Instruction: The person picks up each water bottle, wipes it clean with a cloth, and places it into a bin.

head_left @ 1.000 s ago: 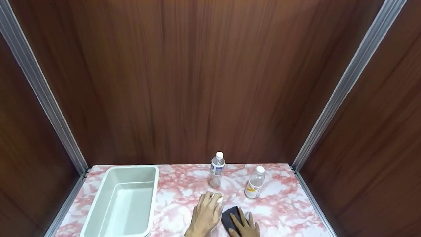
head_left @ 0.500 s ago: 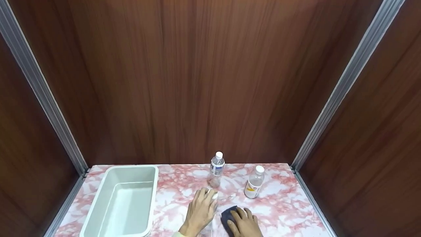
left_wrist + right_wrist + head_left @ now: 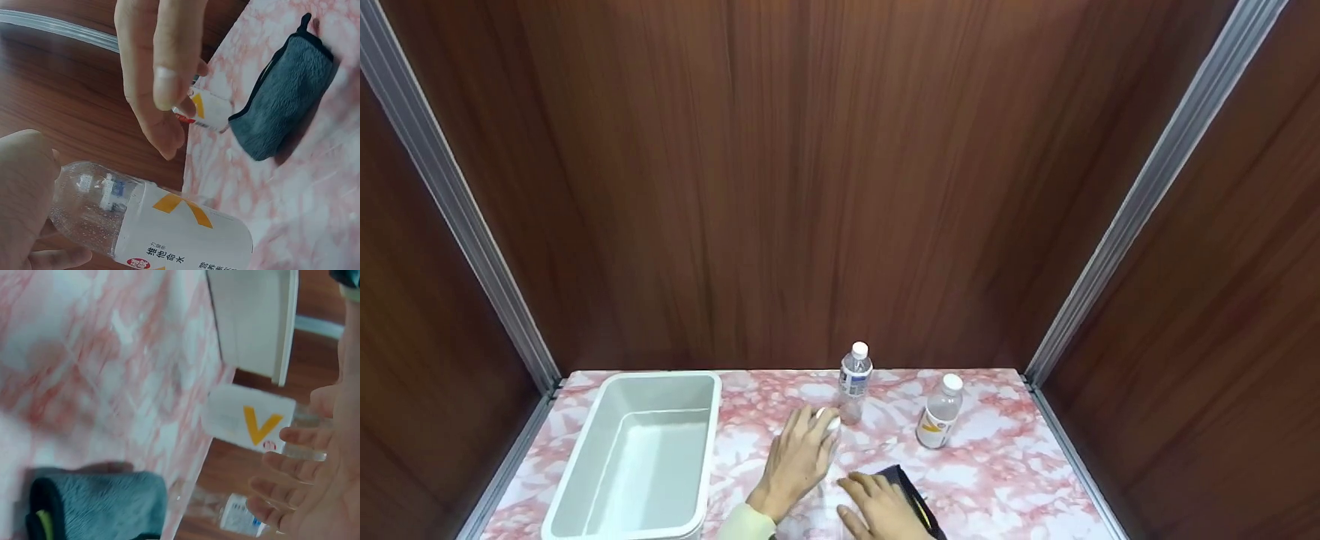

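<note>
My left hand (image 3: 799, 454) grips a clear bottle by its white-capped (image 3: 834, 423) end. The left wrist view shows that bottle's white label (image 3: 174, 225), with an orange V mark and a red logo. My right hand (image 3: 881, 506) is close beside it, fingers loosely extended and holding nothing. In the head view, a folded grey-blue cloth (image 3: 919, 504) with black edging lies just right of the right hand. Both wrist views show this cloth (image 3: 287, 93) on the table, apart from the fingers. The hands partly hide the bottle's neck.
Two capped clear bottles stand farther back, one with a blue-white label (image 3: 854, 383) and one with a yellow-marked label (image 3: 935, 430). A pale rectangular tub (image 3: 710, 450) sits at left. Brown wooden panels (image 3: 780, 187) enclose the pink marbled table (image 3: 997, 480).
My left hand has moved left and slightly forward with the bottle. The right hand has let go of the cloth and shifted left toward the bottle; the cloth has turned slightly.
</note>
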A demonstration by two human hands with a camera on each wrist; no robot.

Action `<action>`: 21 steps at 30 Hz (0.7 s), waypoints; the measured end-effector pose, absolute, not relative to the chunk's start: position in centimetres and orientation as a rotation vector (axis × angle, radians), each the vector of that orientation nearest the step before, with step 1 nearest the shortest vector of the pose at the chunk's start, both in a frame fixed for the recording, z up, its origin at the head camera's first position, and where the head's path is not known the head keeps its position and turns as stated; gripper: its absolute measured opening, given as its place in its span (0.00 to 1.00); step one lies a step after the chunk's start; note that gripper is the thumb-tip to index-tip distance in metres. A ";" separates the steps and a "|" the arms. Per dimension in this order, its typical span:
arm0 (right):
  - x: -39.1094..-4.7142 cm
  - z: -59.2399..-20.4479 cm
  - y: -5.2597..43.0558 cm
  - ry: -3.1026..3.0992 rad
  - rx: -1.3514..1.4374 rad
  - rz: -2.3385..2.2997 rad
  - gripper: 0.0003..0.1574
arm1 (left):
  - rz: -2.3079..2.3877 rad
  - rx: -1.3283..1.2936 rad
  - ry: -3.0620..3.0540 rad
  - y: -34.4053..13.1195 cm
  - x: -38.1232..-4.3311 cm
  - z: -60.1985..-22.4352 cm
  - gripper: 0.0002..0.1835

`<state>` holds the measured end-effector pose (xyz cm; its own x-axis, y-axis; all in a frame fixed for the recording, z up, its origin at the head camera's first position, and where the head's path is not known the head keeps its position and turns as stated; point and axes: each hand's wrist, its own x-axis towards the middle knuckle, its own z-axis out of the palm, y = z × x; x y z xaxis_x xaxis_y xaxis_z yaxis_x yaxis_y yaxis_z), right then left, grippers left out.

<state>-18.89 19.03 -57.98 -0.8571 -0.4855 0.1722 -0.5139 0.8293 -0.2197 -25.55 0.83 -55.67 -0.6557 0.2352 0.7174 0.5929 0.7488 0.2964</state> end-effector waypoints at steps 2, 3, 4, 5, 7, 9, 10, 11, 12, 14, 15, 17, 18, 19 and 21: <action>-18.9 -58.2 18.4 -2.830 0.853 0.352 0.27 | -0.671 -0.623 -2.272 0.5 -25.7 -55.3 0.17; -18.8 -58.3 18.0 -2.804 0.876 0.334 0.26 | -0.661 -0.624 -2.273 0.3 -25.8 -55.1 0.16; -18.8 -58.4 17.7 -2.774 0.903 0.319 0.25 | -0.653 -0.627 -2.270 0.1 -25.9 -54.9 0.16; -18.8 -58.5 17.3 -2.752 0.925 0.305 0.24 | -0.639 -0.630 -2.267 0.0 -26.0 -54.7 0.16; -18.8 -58.6 16.6 -2.727 0.970 0.285 0.24 | -0.618 -0.639 -2.258 -0.3 -26.2 -54.3 0.15; -18.8 -58.6 15.9 -2.723 1.010 0.280 0.24 | -0.598 -0.645 -2.246 -0.6 -26.4 -53.8 0.14; -18.8 -58.6 15.6 -2.715 1.028 0.278 0.24 | -0.592 -0.648 -2.236 -0.7 -26.5 -53.6 0.14; -18.8 -58.6 15.2 -2.706 1.049 0.278 0.24 | -0.586 -0.648 -2.228 -0.8 -26.7 -53.4 0.14; -18.9 -58.7 14.8 -2.695 1.071 0.272 0.23 | -0.586 -0.649 -2.221 -1.0 -26.8 -53.1 0.14; -19.1 -58.9 14.1 -2.659 1.107 0.259 0.23 | -0.577 -0.652 -2.208 -1.3 -27.1 -52.7 0.14; -19.1 -59.1 13.7 -2.637 1.122 0.255 0.23 | -0.574 -0.654 -2.202 -1.5 -27.3 -52.5 0.15; -19.2 -59.5 13.0 -2.597 1.146 0.245 0.23 | -0.566 -0.655 -2.196 -1.9 -27.5 -52.2 0.15; -19.2 -59.8 12.6 -2.581 1.150 0.235 0.24 | -0.564 -0.655 -2.197 -2.1 -27.5 -52.0 0.15; -19.2 -59.9 12.2 -2.569 1.152 0.233 0.24 | -0.561 -0.653 -2.197 -2.3 -27.6 -51.9 0.15; -19.2 -60.2 11.5 -2.547 1.153 0.232 0.26 | -0.549 -0.649 -2.203 -2.8 -27.7 -51.6 0.15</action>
<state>-19.20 11.46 -60.18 -0.6156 -0.6979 0.3659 -0.7525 0.6585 -0.0101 -27.71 -2.78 -51.59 -0.5818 0.2748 0.7655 0.6019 0.7784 0.1781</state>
